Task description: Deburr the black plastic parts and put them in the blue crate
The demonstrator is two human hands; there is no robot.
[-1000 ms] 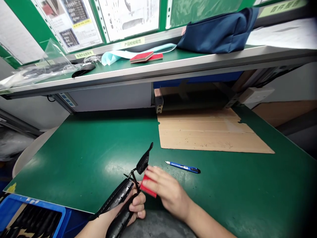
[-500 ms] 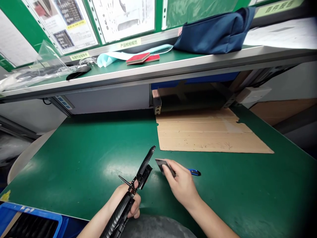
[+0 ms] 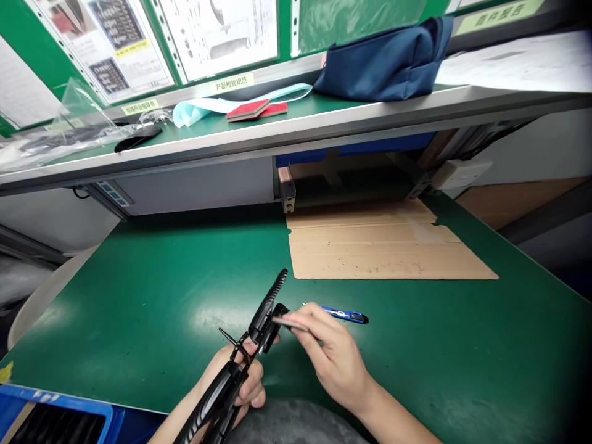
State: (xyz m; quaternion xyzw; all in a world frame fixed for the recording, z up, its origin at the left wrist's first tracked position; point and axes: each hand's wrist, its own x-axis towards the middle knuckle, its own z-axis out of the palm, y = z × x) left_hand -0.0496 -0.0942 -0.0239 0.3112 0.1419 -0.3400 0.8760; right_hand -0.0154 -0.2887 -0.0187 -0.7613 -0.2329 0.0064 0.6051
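My left hand (image 3: 250, 383) is closed around a long black plastic part (image 3: 213, 394) with a ribbed surface, a hinge-like middle and a thin prong sticking out to the left. The part slants up and away from me above the green table. Between the thumb and fingers of my right hand (image 3: 340, 361) is a thin flat grey pad (image 3: 291, 323), seen nearly edge-on. Its tip meets the upper section of the black part, on the right side. Just beyond my right hand lies a blue utility knife (image 3: 346, 315).
A flat cardboard sheet (image 3: 370, 250) covers the back right of the green table (image 3: 185, 265). Above runs a shelf (image 3: 250, 139) with a navy pouch (image 3: 379, 65) and red-and-grey pads (image 3: 250, 110). A blue bin (image 3: 69, 398) of black parts stands at lower left.
My right hand has brought the grey pad left onto the black part and turned it edge-on. More of the blue knife shows now. The view has shifted slightly.
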